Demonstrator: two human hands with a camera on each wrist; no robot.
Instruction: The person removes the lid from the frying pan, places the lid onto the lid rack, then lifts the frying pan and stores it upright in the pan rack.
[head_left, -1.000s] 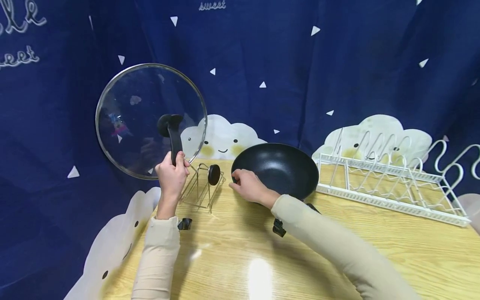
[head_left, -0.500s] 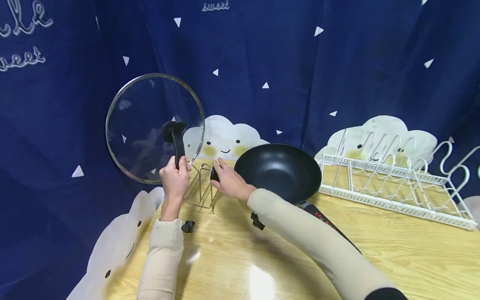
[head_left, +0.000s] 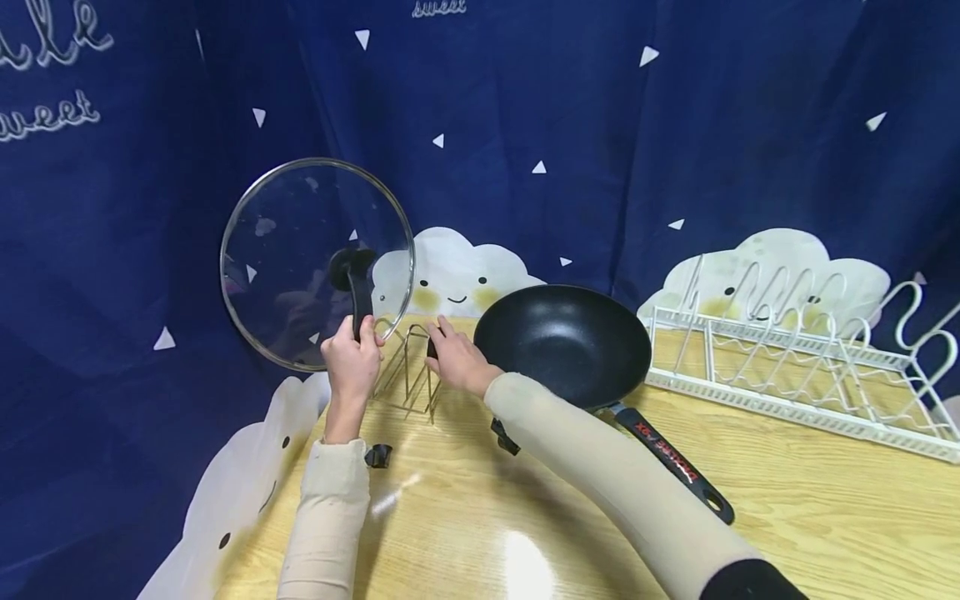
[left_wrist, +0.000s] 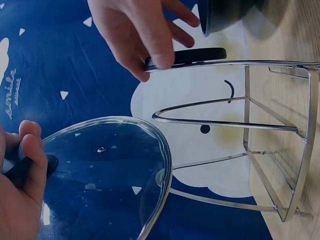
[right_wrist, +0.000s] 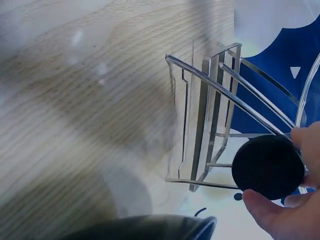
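Note:
My left hand (head_left: 351, 362) grips the black handle (head_left: 362, 302) of a big round glass lid (head_left: 288, 233), which stands upright with its metal rim at the left. Below and right of the lid, a small metal wire rack (left_wrist: 225, 124) stands on the table. My right hand (head_left: 461, 358) holds the black round disc (right_wrist: 267, 167) at the top of that rack, thumb and fingers at its edge. In the left wrist view the lid's rim overlaps the rack's far wires. To the right of the rack sits a black frying pan (head_left: 562, 346).
The pan's black handle (head_left: 675, 462) points toward the front right of the wooden table (head_left: 450, 508). A white wire dish rack (head_left: 757, 404) stands at the right. Behind the table hangs a dark blue curtain (head_left: 495, 100) with clouds and triangles.
My right hand has moved left from the pan's rim to the rack's black disc. The lid has come down and slightly right in my left hand. The pan's handle is now uncovered.

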